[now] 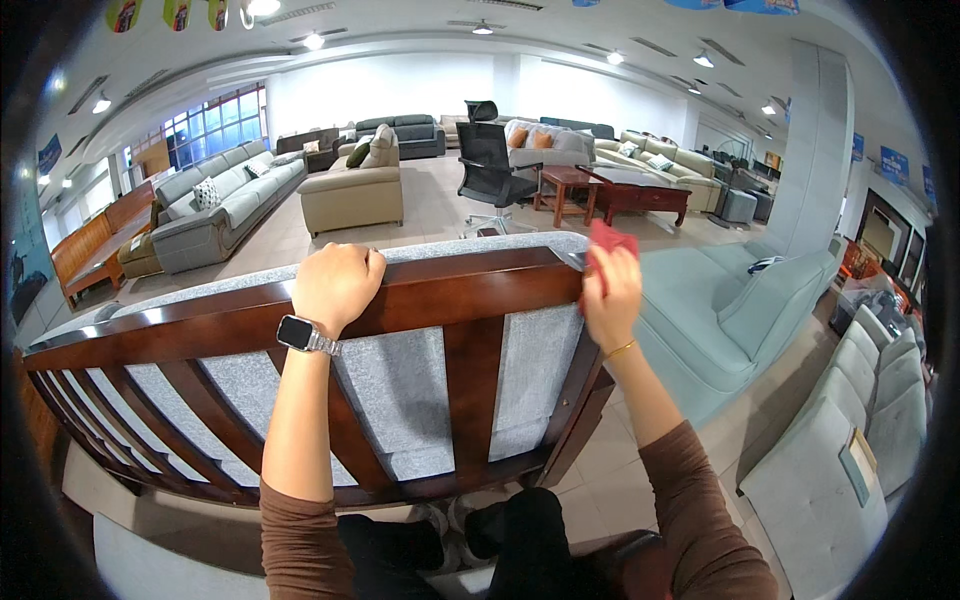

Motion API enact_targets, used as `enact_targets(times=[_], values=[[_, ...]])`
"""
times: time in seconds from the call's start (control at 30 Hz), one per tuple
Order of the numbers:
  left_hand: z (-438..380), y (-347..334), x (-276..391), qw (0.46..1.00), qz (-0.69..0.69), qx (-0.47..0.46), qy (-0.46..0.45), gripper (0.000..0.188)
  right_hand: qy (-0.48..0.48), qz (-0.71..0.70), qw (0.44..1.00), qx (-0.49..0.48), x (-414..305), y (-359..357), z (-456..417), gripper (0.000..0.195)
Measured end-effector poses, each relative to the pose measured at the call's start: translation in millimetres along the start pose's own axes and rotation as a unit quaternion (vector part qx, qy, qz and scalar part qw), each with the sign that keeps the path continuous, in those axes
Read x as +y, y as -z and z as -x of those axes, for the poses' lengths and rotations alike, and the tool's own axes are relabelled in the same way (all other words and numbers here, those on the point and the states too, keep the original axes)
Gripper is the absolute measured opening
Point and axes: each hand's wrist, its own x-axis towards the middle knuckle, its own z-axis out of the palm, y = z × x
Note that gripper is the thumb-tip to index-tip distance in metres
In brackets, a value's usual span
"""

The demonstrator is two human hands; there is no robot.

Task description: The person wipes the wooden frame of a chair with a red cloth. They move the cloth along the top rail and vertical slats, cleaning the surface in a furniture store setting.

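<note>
Before me stands a dark wooden sofa frame, seen from behind, with a glossy top rail (pixel 472 289) and upright slats (pixel 474 390). Grey fabric cushions (pixel 397 405) show between the slats. My left hand (pixel 337 285) is curled over the top rail, its fingers hidden on the far side; a watch (pixel 298 332) is on that wrist. At the rail's right end, my right hand (pixel 613 292) grips a red cloth (pixel 615 241) against the corner. Part of the cloth is hidden behind the fingers.
A pale green leather sofa (pixel 697 315) stands close on the right, with grey upholstered chairs (pixel 832 442) beyond it. Past the wooden sofa are a black office chair (pixel 491 161), dark red wooden tables (pixel 637 191), and a beige sofa (pixel 352 195). A pillar (pixel 814 150) rises at right.
</note>
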Motion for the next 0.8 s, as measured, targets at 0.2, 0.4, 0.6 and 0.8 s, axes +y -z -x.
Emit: enact_targets(times=[0.2, 0.4, 0.6, 0.8], values=[[1, -2, -2, 1.000, 0.007, 0.013, -0.001, 0.038, 0.028, -0.090, 0.995, 0.017, -73, -18, -20, 0.028], [8, -6, -3, 0.966, 0.110, 0.219, -0.082, 0.014, 0.004, -0.224, 0.973, -0.059, -123, -29, -40, 0.040], [28, -16, 50, 0.934, 0.252, 0.193, -0.166, 0.042, -0.081, -0.486, 0.858, -0.145, -157, -35, -44, 0.095], [35, -41, 82, 0.959, 0.075, 0.174, -0.212, 0.051, -0.101, -0.385, 0.914, -0.074, -107, -30, -59, 0.063]])
